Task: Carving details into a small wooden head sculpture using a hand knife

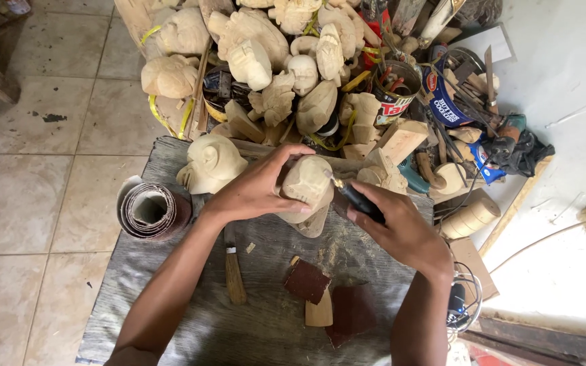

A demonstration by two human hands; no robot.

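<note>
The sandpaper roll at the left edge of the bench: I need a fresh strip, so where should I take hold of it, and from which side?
Grip the sandpaper roll across its outer wraps, coming from the left, over the floor side. It lies on its side with its open end facing up toward the camera, and its loose tail curls off at the upper left. The left hand and forearm cross just right of it, so that side is crowded.

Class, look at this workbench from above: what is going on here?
A person is working on a pale wooden carving. The left hand grips it on the grey bench, while the right hand holds a dark rotary tool with its tip against the wood. Sandpaper pieces, a sandpaper roll and a wooden-handled tool lie nearby. Many unfinished carvings are piled behind.
</note>
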